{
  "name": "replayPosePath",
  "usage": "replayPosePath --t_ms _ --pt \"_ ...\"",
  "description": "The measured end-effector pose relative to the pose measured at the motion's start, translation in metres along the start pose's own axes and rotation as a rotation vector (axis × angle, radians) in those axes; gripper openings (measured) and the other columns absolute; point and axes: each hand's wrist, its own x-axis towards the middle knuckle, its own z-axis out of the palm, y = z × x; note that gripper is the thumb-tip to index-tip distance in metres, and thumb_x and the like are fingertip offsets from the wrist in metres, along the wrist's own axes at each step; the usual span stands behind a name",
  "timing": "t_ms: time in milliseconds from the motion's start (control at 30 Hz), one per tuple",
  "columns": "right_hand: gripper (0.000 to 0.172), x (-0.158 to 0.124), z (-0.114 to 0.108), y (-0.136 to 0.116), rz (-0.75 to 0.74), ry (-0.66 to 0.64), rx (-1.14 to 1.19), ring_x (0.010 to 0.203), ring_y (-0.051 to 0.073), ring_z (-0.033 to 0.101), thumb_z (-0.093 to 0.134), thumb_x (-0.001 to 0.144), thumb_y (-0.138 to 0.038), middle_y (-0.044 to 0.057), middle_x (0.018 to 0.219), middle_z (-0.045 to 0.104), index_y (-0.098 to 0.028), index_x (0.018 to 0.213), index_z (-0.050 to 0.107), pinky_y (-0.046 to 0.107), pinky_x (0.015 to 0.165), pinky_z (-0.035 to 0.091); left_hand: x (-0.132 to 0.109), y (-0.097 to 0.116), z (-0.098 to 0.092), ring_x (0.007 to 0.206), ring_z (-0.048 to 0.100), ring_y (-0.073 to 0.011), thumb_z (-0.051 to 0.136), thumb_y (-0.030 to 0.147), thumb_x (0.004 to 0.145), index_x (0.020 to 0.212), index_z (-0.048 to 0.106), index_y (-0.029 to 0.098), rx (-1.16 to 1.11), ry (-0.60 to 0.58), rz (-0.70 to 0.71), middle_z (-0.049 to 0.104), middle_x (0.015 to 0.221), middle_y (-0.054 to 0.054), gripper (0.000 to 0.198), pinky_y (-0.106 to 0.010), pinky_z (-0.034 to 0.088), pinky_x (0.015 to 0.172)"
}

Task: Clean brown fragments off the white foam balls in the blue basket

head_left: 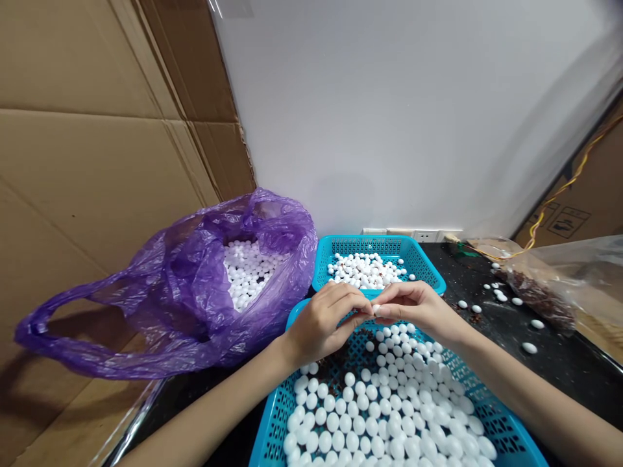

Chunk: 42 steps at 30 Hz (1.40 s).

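Observation:
My left hand and my right hand meet above the far end of the near blue basket. A small white ball is pinched in my right fingertips, and the left fingertips press close beside it, closed; whether they grip something too is hard to make out. Many white balls fill the near basket, with dark reddish-brown bits at its far left. Just behind my hands sits a second blue basket with smaller white balls in it.
An open purple plastic bag of white balls lies at the left, against cardboard. Loose white balls and a clear bag of brown bits are on the black tabletop. Behind are a white wall and sockets.

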Motion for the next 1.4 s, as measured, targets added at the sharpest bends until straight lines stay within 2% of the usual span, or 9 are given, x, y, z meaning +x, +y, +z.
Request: replayPosePath --t_ms 200,500,767,933,1233,1400 --pt "0.013 -0.001 -0.001 0.003 -0.116 -0.009 -0.041 0.08 0.016 0.068 0.075 0.071 -0.022 0.002 0.085 0.073 -0.027 0.083 0.075 0.03 0.077 0.055 0.001 0.004 -0.001 0.073 0.057 -0.0128 0.057 0.015 0.086 0.086 0.056 0.015 -0.105 0.028 -0.082 0.062 0.077 -0.002 0.001 -0.026 0.044 0.068" --pt "0.021 -0.006 0.001 0.0 -0.359 0.056 -0.231 0.078 0.017 0.067 0.074 0.072 -0.018 0.0 0.083 0.073 -0.033 0.087 0.074 0.031 0.069 0.057 0.002 0.001 0.001 0.07 0.056 -0.0133 0.059 0.023 0.085 0.078 0.057 0.014 -0.346 0.044 -0.265 0.06 0.073 -0.003 0.011 -0.027 0.047 0.068" --pt "0.023 -0.01 0.004 -0.001 -0.412 0.038 -0.251 0.081 0.018 0.068 0.074 0.072 -0.015 -0.001 0.087 0.073 -0.034 0.087 0.074 0.03 0.069 0.059 0.0 -0.003 0.002 0.065 0.052 -0.0107 0.07 0.03 0.076 0.074 0.052 0.016 -0.503 0.109 -0.403 0.054 0.07 0.001 0.022 -0.024 0.044 0.063" --pt "0.026 -0.01 0.003 -0.003 -0.414 -0.003 -0.283 0.077 0.016 0.068 0.073 0.074 -0.014 -0.001 0.086 0.073 -0.035 0.09 0.073 0.028 0.067 0.058 0.0 -0.004 0.003 0.065 0.05 -0.0108 0.071 0.03 0.075 0.071 0.051 0.016 -0.453 0.116 -0.373 0.053 0.07 0.001 0.025 -0.023 0.04 0.061" --pt "0.022 -0.007 -0.002 0.001 -0.336 -0.013 -0.301 0.075 0.016 0.067 0.074 0.074 -0.017 0.0 0.082 0.073 -0.033 0.09 0.074 0.027 0.066 0.056 -0.002 -0.006 0.001 0.065 0.05 -0.0099 0.071 0.02 0.075 0.071 0.052 0.016 -0.268 0.141 -0.184 0.054 0.069 0.001 0.02 -0.022 0.042 0.061" --pt "0.023 -0.004 -0.001 0.001 -0.36 -0.039 -0.206 0.084 0.016 0.066 0.072 0.076 -0.016 0.0 0.091 0.072 -0.032 0.092 0.073 0.027 0.072 0.056 -0.002 -0.003 0.0 0.065 0.052 -0.0099 0.069 0.018 0.077 0.072 0.052 0.016 -0.238 0.146 -0.169 0.055 0.069 0.001 0.018 -0.022 0.044 0.061"
